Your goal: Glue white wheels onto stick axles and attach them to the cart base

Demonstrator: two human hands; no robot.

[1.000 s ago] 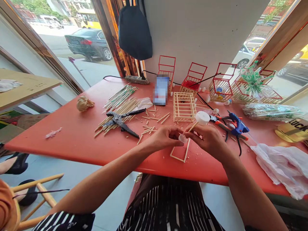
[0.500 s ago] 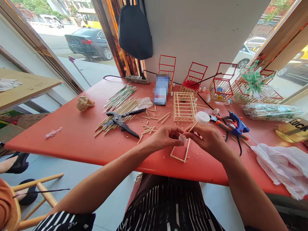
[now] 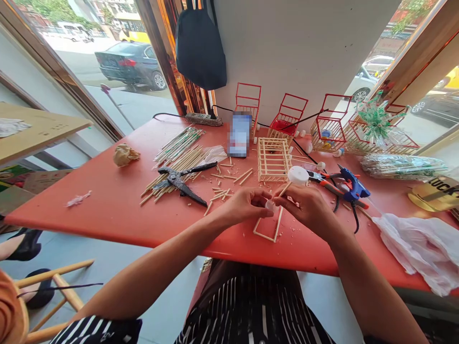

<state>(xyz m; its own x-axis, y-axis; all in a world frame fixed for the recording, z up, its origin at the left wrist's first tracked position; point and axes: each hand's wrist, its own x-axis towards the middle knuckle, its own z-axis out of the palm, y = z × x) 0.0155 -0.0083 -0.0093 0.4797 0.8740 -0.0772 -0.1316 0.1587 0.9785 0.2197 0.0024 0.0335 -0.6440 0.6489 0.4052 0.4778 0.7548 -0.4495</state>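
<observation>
Between the fingers of my left hand is a small translucent white bottle cap. My right hand pinches a short wooden stick, which has a larger white round cap at its upper end. The stick's lower end lies close to the small cap, and whether they touch is hidden by my fingers. Under both hands, a thin rectangular stick frame lies flat on the red table. Just beyond them stands a slatted wooden stick box.
Black pliers rest on a pile of sticks at left. Toward the right lie a blue glue gun and a crumpled white plastic bag. A phone and several red-trimmed stick carts stand at the back.
The view has shifted very slightly. Both hands keep nearly the same place and hold on the small cap and the stick.
</observation>
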